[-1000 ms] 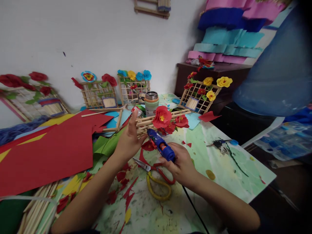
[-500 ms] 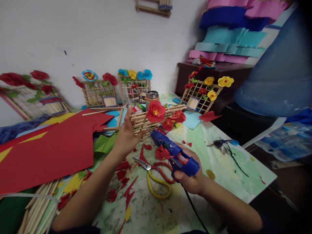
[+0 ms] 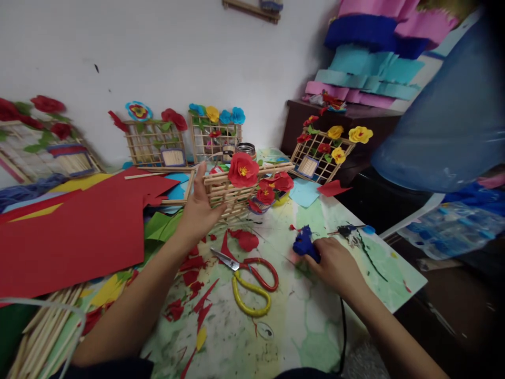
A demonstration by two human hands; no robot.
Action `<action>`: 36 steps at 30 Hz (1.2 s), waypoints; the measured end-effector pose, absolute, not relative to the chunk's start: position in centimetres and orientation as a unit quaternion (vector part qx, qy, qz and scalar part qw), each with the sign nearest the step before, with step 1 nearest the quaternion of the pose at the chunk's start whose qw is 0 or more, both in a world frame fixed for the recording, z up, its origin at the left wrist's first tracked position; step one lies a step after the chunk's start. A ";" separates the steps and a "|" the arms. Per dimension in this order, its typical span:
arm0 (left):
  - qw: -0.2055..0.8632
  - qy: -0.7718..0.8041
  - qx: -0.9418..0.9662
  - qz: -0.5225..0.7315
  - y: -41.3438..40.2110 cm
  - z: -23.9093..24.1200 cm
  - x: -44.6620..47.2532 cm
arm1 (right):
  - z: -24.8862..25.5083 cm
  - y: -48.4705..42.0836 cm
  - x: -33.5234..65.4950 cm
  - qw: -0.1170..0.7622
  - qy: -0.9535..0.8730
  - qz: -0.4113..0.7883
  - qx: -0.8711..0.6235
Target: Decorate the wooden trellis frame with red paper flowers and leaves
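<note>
My left hand (image 3: 197,210) grips the left end of a wooden stick lattice (image 3: 224,192) and holds it above the table. Red paper flowers (image 3: 242,169) are stuck on the lattice. My right hand (image 3: 333,260) is wrapped round a blue glue gun (image 3: 304,245) low over the table to the right, with its black cord (image 3: 342,326) running back along my arm. A loose red paper flower (image 3: 247,240) lies on the table under the lattice. Scissors with red and yellow handles (image 3: 252,276) lie between my hands.
Large red paper sheets (image 3: 74,231) cover the left side over yellow, green and blue ones. Wooden sticks (image 3: 43,337) lie at the near left. Finished flower lattices (image 3: 155,145) (image 3: 321,152) lean at the back by a jar (image 3: 246,149). Red scraps (image 3: 197,305) litter the painted tabletop (image 3: 355,295).
My right hand has swung the glue gun away from the lattice, down and right to the tabletop. My left hand has kept its hold on the lattice and shifted slightly left.
</note>
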State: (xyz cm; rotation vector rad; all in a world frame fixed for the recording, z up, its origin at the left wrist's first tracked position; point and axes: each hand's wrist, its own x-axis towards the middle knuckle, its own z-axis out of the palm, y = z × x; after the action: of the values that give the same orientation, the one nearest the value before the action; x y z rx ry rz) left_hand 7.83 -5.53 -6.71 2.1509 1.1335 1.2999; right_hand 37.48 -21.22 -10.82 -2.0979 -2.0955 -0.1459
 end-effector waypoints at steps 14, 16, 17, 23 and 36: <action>0.205 0.415 0.752 0.469 -5.1 -6.7 7.6 | -8.0 -15.5 32.5 0.199 -0.835 -0.199 -0.473; 0.208 0.416 0.747 0.474 -4.9 -6.8 7.6 | -8.3 -13.3 31.4 0.226 -0.879 -0.230 -0.350; 0.210 0.414 0.746 0.477 -4.8 -6.8 7.6 | -8.6 -12.3 30.9 0.228 -0.892 -0.239 -0.310; 0.218 0.408 0.750 0.473 -5.0 -6.9 7.6 | -10.3 -8.4 30.2 0.252 -0.897 -0.287 -0.225; 0.221 0.393 0.753 0.480 -5.4 -6.2 7.7 | -10.4 -7.1 29.9 0.184 -0.927 -0.257 -0.202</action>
State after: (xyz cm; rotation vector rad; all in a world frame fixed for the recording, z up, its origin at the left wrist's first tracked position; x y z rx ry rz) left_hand 7.75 -5.43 -6.22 2.0810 1.0862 1.3267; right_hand 29.90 -7.09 -10.37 -0.5686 -2.6134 -0.7259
